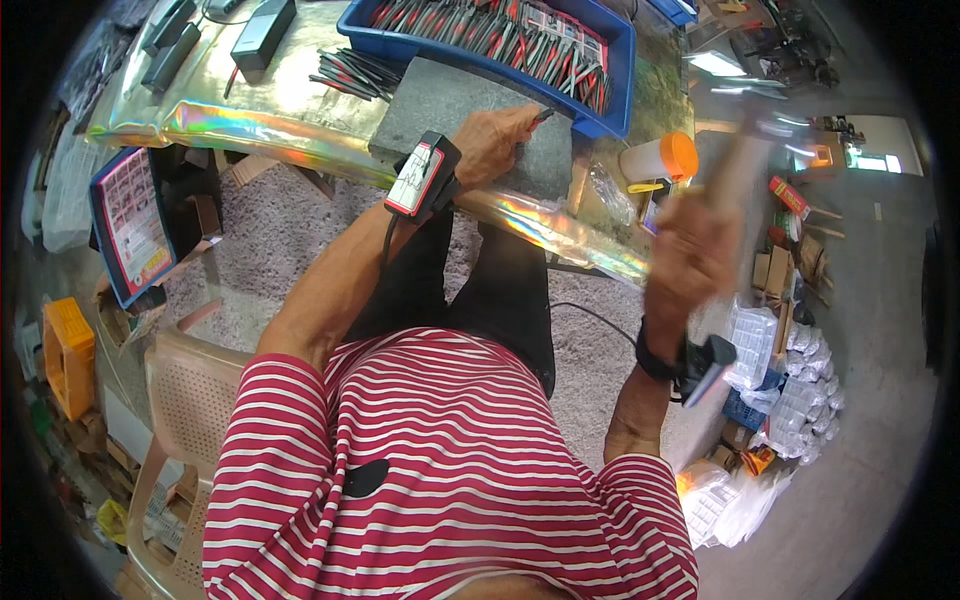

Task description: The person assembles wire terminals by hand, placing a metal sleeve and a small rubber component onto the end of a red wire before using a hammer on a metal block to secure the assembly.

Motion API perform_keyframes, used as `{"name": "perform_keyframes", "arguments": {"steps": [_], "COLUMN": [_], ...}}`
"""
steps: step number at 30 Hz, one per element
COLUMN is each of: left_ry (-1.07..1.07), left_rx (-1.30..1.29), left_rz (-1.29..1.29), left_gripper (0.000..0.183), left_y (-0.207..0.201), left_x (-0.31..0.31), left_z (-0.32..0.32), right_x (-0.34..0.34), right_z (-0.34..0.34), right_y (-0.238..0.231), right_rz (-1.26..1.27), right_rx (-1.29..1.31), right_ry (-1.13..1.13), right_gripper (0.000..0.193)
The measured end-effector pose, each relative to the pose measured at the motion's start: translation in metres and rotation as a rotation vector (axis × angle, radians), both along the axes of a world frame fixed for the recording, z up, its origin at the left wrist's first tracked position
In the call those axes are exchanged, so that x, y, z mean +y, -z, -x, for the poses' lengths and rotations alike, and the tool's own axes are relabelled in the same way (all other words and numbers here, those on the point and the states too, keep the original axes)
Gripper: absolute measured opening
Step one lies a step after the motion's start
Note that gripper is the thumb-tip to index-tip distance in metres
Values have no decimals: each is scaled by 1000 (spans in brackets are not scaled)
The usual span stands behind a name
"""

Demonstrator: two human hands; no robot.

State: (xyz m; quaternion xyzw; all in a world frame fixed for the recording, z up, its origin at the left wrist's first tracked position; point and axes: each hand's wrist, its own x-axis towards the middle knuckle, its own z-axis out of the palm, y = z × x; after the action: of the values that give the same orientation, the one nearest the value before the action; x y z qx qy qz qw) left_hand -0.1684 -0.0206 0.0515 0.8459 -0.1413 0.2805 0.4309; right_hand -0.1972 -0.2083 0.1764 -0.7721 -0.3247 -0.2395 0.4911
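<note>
My left hand (490,145) rests on a grey stone block (430,105) at the table's near edge. Its fingers are closed, pinching a small dark piece (543,115) at the block's right side; most of that piece is hidden. Raised to the right, off the table's edge, my right hand (695,245) is wrapped round the wooden handle of a hammer (735,165). Motion smears the hand and the hammer's head. Just beyond the block stands a blue tray (480,68) full of thin red, black and grey pieces. A loose pile of similar pieces (355,75) lies left of the block.
An orange-lidded jar (650,160) and a clear plastic bag (612,195) are on the table's right part. Dark boxes (263,40) stand at the far left. Behind me on the left is a plastic chair (195,390); wrapped packs (800,390) lie on the right floor.
</note>
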Motion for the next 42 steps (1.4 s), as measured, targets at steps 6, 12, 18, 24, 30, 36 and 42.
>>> {"name": "perform_keyframes", "arguments": {"steps": [6, 12, 18, 24, 30, 36, 42], "left_ry": [34, -33, -23, -48, -24, -28, -40], "left_rx": [57, 1, 76, -46, 130, 134, 193], "left_rz": [6, -11, -40, -3, -73, -26, 226], "left_gripper": [17, 18, 15, 12, 13, 14, 10], "left_y": [4, 3, -2, 7, -1, -4, -23], "left_x": [2, 1, 0, 0, 1, 3, 1], "left_z": [1, 0, 1, -3, 1, -2, -32], "right_x": [10, 12, 6, 10, 4, 19, 14], "right_z": [-3, 15, -7, 1, 0, 7, 1], "right_y": [13, -18, 31, 25, 94, 118, 138], "right_rz": [529, 239, 712, 232, -128, -477, -433], "right_rx": [81, 81, -84, 396, 1050, 1358, 1374], "right_ry": [154, 191, 172, 91, 20, -95, -162], "right_gripper": [14, 18, 16, 24, 33, 35, 36]}}
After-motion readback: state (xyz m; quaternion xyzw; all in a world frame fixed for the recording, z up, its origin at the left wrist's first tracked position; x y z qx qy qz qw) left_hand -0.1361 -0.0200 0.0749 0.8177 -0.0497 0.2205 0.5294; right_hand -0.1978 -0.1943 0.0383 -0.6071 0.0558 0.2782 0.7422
